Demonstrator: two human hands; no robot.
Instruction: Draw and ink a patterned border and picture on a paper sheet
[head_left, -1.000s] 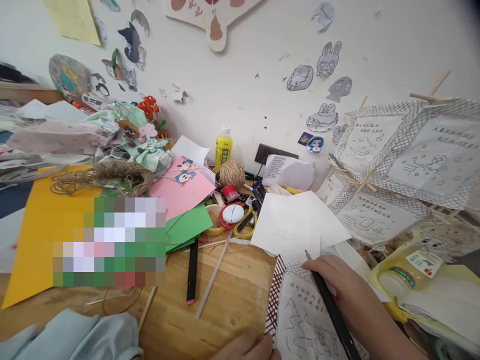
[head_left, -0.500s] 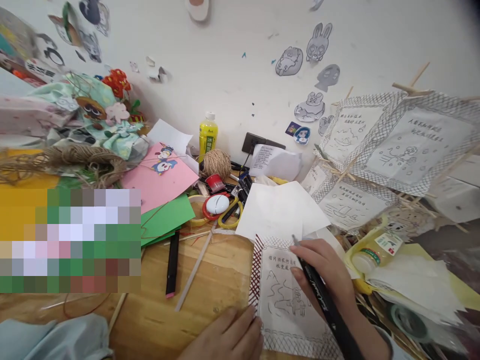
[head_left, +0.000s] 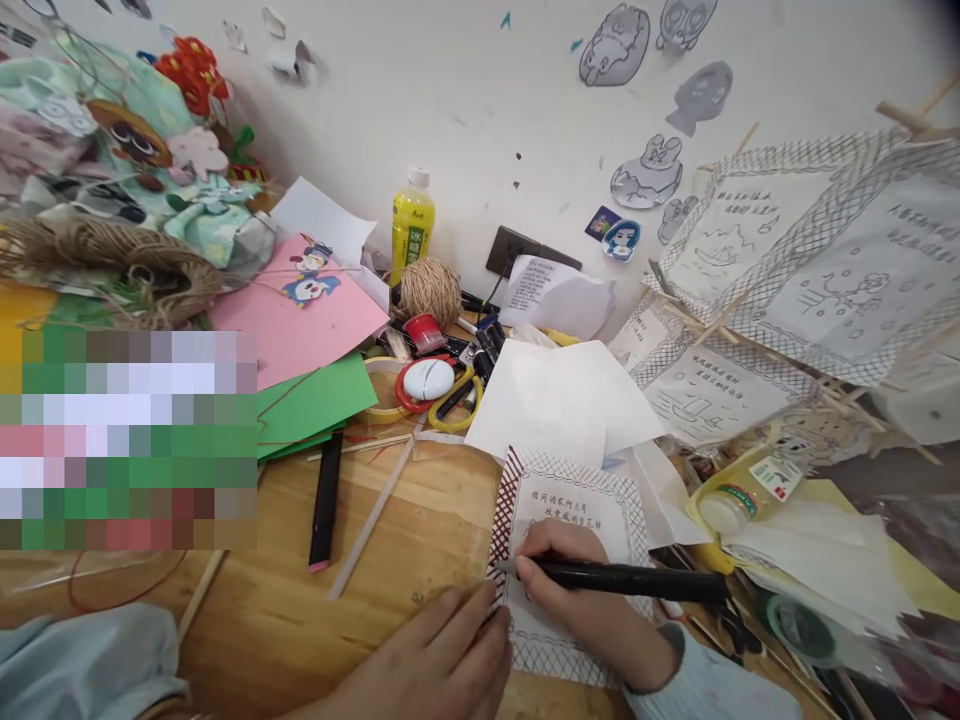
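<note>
**Black pen point(head_left: 637, 579) at the hatched left border of a drawn sheet point(head_left: 562, 505)**

Head view: the drawn sheet lies on the wooden table point(head_left: 420, 520), between 4 and 5 o'clock from the middle of the view. The right hand point(head_left: 574, 585) has its fingers drawn in narrow around the black pen, pinching it close to the tip. The pen lies nearly level, its tip at 9 o'clock from the hand, over the dark red hatching; whether it meets the paper is too fine to tell. The left hand point(head_left: 442, 655) lies palm down on the table at 8 o'clock from the sheet, fingers extended and close together, holding nothing visible, fingertips at the sheet's edge. Whether they press on the paper, I cannot tell.

From the sheet, loose white paper point(head_left: 555, 395) lies at 12 o'clock, a black marker point(head_left: 326, 500) between 9 and 10, and green paper point(head_left: 322, 400) at 10.

The right hand covers the middle of the drawing, and its pale sleeve point(head_left: 697, 675) runs off the bottom edge. The left wrist is cut off there too. A pixelated patch at 9 o'clock hides what lies beneath. The hanging drawings point(head_left: 832, 250), between 1 and 2 o'clock, are cropped at the right edge.
</note>
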